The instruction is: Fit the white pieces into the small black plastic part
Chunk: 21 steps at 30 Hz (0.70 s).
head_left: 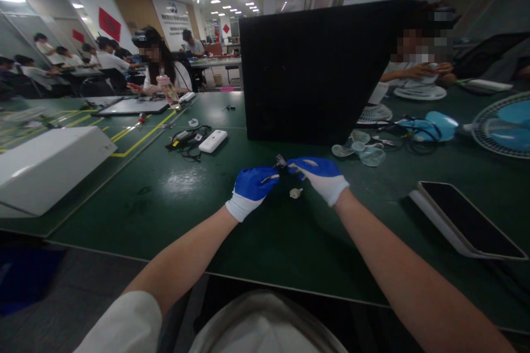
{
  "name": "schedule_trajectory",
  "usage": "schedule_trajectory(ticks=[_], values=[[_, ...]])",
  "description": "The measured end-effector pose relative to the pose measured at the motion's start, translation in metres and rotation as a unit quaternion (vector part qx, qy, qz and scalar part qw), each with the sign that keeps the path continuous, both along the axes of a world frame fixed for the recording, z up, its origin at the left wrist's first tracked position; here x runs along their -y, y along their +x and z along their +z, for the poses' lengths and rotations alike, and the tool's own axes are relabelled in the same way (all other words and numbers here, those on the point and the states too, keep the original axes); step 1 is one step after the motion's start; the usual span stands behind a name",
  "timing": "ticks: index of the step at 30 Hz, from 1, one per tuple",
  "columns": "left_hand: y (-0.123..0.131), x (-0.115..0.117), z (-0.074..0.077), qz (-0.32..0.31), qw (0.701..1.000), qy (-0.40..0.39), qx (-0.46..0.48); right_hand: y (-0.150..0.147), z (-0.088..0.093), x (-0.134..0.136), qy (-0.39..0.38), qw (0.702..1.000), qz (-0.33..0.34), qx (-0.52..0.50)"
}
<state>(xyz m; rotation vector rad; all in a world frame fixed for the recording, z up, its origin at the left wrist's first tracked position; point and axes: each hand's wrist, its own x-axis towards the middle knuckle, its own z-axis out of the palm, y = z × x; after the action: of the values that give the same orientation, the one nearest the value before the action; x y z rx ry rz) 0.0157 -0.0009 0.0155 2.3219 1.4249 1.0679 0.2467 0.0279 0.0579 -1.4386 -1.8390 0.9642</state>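
Head camera shows our left hand [254, 185] and right hand [318, 170] pinching a small dark part [280, 161] over the desk [136, 215], where a loose gloved grip could drop it near the pale piece [295, 193].

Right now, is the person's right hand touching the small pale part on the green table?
Apart: the head view shows a strip of green table between the gloved right hand and the small pale part.

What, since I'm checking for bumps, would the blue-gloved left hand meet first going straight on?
The left hand would probably meet the small, dark, irregular part; depth and contact are unclear.
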Motion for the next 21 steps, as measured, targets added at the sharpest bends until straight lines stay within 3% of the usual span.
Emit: schedule_trajectory(ticks=[3,5,10,13,16,19,21], values=[[0.006,-0.005,0.003,-0.024,0.994,0.059,-0.087,-0.009,-0.007,0.002,-0.128,0.987,0.045,-0.086],[0.012,-0.008,0.003,-0.022,0.984,0.093,-0.154,-0.011,-0.012,0.001,-0.170,0.977,0.071,-0.105],[0.026,-0.019,0.005,-0.012,0.969,0.117,-0.219,0.000,-0.022,-0.010,-0.137,0.982,0.027,-0.128],[0.025,-0.034,0.010,0.069,0.981,0.056,-0.175,0.008,-0.026,-0.019,-0.091,0.989,-0.001,-0.117],[0.019,-0.057,0.015,0.135,0.979,-0.062,-0.138,0.013,-0.027,-0.024,-0.046,0.996,-0.006,-0.079],[0.019,-0.079,0.017,0.061,0.966,-0.195,-0.157,0.016,-0.024,-0.023,-0.013,1.000,-0.020,-0.008],[0.024,-0.089,0.015,0.036,0.956,-0.230,-0.179,0.018,-0.022,-0.023,-0.001,0.999,-0.035,0.020]])
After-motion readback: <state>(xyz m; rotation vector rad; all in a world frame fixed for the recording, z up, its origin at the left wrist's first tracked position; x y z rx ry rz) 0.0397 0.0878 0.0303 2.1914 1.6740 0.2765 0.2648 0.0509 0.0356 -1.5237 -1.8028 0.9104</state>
